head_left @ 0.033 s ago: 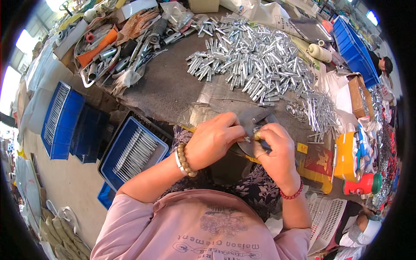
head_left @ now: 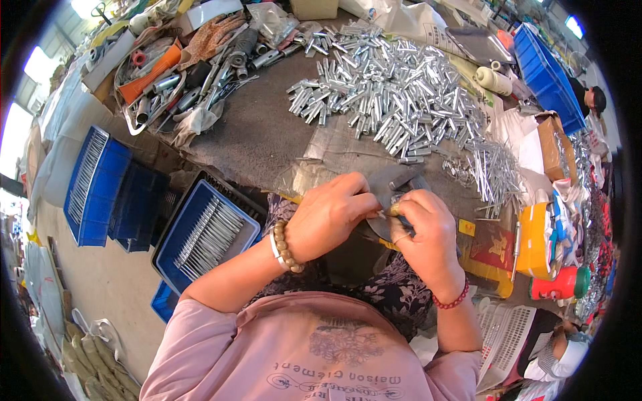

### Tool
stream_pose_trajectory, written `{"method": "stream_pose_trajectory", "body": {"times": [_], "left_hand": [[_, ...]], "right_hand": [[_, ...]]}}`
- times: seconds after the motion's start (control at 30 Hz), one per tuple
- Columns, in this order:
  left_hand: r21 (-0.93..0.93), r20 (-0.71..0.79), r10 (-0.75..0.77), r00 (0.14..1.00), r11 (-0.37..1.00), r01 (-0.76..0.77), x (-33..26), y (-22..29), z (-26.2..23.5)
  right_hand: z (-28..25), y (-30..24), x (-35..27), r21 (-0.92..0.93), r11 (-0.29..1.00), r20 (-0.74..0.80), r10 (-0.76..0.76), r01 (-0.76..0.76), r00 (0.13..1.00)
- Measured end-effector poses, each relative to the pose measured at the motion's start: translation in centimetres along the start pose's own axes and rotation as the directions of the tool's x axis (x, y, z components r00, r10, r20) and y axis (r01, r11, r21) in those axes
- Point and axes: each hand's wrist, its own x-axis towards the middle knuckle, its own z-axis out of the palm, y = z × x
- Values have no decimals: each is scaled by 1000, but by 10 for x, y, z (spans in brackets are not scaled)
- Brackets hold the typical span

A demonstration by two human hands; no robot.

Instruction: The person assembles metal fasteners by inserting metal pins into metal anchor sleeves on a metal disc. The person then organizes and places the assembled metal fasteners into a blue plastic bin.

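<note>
My left hand point(head_left: 338, 215), with a beaded bracelet at its wrist, is closed in a pinch. Between its fingertips a small bit of pale metal point(head_left: 382, 214) shows; the rest of the piece is hidden. Right beside it, my right hand point(head_left: 428, 230) has its thumb and forefinger pressed together, with something yellowish point(head_left: 394, 209) at the fingertips. What that hand grips cannot be made out. Both hands are over a dark grey rounded fixture point(head_left: 396, 179) at the table's near edge. Beyond them lies a heap of shiny metal sleeves point(head_left: 394, 87), and thin metal pins point(head_left: 491, 175) are piled to its right.
On the left, a blue tray point(head_left: 251, 230) holds a row of metal rods, near more blue bins point(head_left: 100, 194). Tools and an orange funnel-like piece point(head_left: 155, 72) crowd the table's far left. At right are a yellow box point(head_left: 533, 240) and a red jar point(head_left: 558, 285).
My right hand has shifted very slightly to the left, towards my left fingertips. Otherwise the hands and the heaps look the same.
</note>
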Motion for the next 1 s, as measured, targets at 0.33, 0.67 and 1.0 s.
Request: {"method": "stream_pose_trajectory", "body": {"times": [0.33, 0.67, 1.0], "left_hand": [[-19, -33, -2, 999, 1000, 2, -2, 0, 3], [-65, -37, 18, 999, 998, -20, -2, -6, 4], [-96, -55, 40, 998, 994, -45, -1, -7, 5]], "right_hand": [[-34, 14, -20, -423, 901, -18, 103, -101, 995], [-43, -12, -56, -123, 983, -114, 125, -139, 986], [-32, -13, -65, -205, 977, -48, 56, -65, 997]]}}
